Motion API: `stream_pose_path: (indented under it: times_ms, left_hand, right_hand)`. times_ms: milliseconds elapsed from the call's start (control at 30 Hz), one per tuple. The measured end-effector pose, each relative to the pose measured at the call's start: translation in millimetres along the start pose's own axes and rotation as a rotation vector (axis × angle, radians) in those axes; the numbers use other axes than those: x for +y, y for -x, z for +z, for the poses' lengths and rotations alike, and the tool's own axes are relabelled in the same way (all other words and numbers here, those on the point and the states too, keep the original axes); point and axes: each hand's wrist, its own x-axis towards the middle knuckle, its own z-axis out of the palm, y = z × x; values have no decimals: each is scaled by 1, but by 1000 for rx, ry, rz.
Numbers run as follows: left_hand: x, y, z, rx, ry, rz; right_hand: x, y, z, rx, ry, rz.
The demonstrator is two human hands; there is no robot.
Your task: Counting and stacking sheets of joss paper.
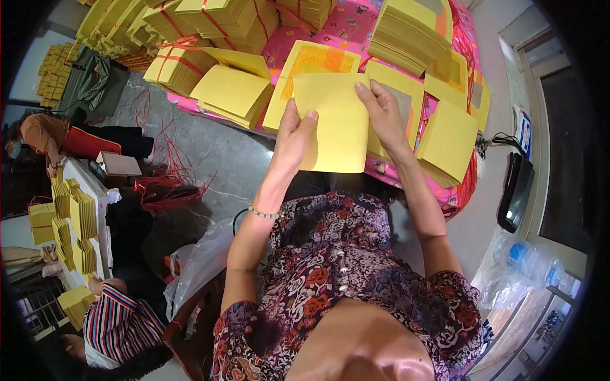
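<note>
A yellow paper sheet (pixel 337 124), seemingly folded, is held up in front of me over the near edge of the table. My left hand (pixel 296 136) grips its left edge, thumb on the face toward me. At its upper right corner, my right hand (pixel 385 117) pinches the paper between thumb and fingers. Behind it lies a yellow sheet with an orange printed panel (pixel 318 58), partly covered. A pile of folded yellow paper (pixel 232 92) sits left of my hands, and another folded pile (pixel 446 140) is to the right.
A pink patterned cloth (pixel 346 28) covers the table. Bundles tied with red string (pixel 219 22) stand at the back left, a tall paper stack (pixel 410 35) at the back right. Red strings (pixel 168 181) litter the floor. Two people work at a white table (pixel 95 184) on the left.
</note>
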Motion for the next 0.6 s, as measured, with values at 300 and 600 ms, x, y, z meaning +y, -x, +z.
stream_pose_path:
  times_ms: [300, 600]
  left_hand:
    - [-6, -9, -10, 23, 20, -69]
    - [-10, -13, -22, 56, 78, -131]
  right_hand:
    - [-3, 13, -9, -179, 209, 289]
    - [-11, 24, -3, -215, 200, 357]
